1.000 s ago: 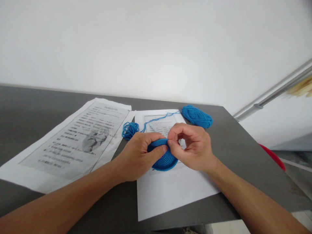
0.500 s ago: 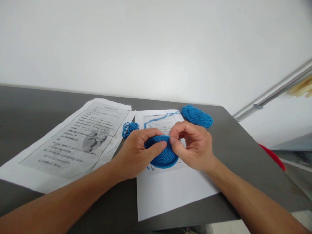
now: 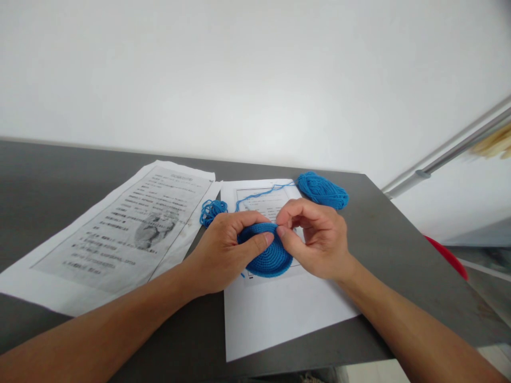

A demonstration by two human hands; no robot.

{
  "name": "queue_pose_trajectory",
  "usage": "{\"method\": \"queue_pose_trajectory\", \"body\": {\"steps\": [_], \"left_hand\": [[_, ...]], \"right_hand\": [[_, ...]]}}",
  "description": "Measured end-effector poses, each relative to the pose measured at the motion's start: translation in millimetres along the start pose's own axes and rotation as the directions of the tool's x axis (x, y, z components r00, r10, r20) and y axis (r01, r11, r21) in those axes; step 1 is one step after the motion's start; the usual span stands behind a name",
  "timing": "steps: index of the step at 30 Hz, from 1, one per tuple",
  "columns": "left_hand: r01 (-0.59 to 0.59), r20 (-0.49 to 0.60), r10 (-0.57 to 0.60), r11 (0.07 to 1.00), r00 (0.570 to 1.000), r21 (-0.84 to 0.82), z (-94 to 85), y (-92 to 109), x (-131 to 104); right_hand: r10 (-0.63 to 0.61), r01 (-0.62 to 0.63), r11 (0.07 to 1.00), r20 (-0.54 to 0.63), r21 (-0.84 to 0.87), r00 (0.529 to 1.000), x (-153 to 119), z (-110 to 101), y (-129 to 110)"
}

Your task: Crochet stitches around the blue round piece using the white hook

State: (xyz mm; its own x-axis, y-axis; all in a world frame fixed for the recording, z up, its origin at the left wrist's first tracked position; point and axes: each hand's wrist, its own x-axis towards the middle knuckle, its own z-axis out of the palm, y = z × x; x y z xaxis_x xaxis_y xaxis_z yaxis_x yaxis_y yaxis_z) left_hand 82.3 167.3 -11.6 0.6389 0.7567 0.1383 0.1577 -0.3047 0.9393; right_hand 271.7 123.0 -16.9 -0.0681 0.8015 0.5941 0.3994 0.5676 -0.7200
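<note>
Crocheted blue disc (image 3: 268,260) and both hands, shifted slightly up the view since the earliest frame. Left hand (image 3: 217,252) grips the disc's left side, over the printed sheet (image 3: 255,330); right hand (image 3: 315,239), grip closed at its upper-right rim, any tool indiscernible. Apparent step: rim stitching. Next move likely calls for steady left support.

crocheted disc (image 3: 271,262): shifted slightly | blue strand (image 3: 242,275): shows, unseen a second ago
</note>
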Motion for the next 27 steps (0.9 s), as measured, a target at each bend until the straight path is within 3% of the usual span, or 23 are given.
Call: {"method": "queue_pose_trajectory", "body": {"steps": [27], "left_hand": [[0.000,0.023,-0.001,1.000,1.000,0.020,0.7,-1.6,-0.1]], "right_hand": [[-0.021,0.021,1.000,0.033,-0.006,0.999,0.5,-1.5,0.4]]}}
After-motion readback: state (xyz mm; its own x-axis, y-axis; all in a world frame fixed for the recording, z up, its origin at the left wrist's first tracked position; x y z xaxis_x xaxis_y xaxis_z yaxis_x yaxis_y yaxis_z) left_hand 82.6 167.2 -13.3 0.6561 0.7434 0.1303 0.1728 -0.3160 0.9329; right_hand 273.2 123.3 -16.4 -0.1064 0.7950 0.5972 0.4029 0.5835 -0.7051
